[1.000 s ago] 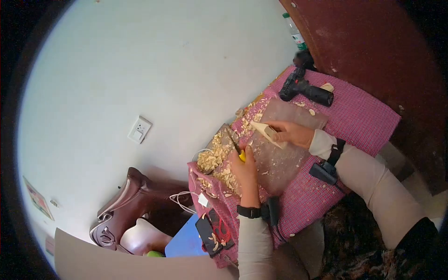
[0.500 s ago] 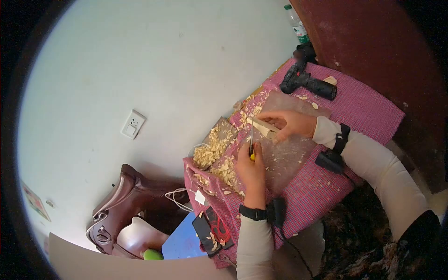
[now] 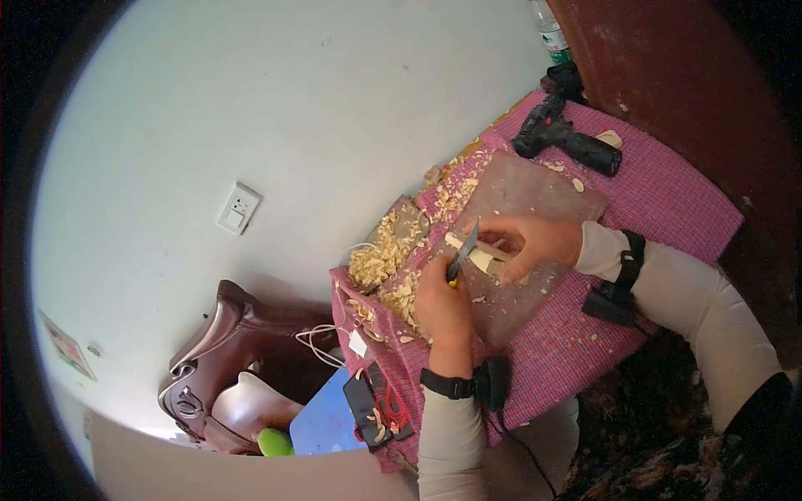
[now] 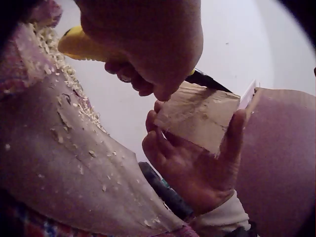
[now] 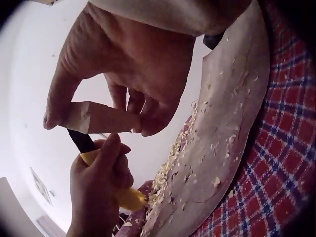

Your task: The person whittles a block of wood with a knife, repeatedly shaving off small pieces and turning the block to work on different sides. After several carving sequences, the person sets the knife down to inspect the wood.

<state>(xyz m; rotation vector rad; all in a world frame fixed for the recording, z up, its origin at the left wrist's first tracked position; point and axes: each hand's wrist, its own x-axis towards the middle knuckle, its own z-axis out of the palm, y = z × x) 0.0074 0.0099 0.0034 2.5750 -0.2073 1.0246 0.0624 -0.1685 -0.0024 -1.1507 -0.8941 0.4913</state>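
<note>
My left hand [image 3: 444, 311] grips the yellow handle [image 4: 85, 45] of a knife, its dark blade [image 3: 469, 247] lying against a pale piece of wood [image 3: 484, 260]. The right hand [image 3: 535, 244] holds that wood between thumb and fingers, above a greyish board [image 3: 522, 200]. In the left wrist view the wood [image 4: 200, 116] shows a broad, rough-cut face, and the blade [image 4: 210, 80] crosses behind its upper edge. From the right wrist view, the blade [image 5: 81, 141] passes below the wood [image 5: 101, 117], near the right thumb.
Wood shavings [image 3: 380, 259] are heaped at the wall side of the pink checked cloth [image 3: 668, 184]. A black power drill [image 3: 568, 142] lies at the back, near a bottle [image 3: 553, 37]. A phone [image 3: 361, 402] and red cord [image 3: 389, 411] lie at the near left corner.
The blade has come against the wood, having stood apart from it a second ago. Both hands have shifted slightly, and the wood has turned in the right hand. The head view has shifted.
</note>
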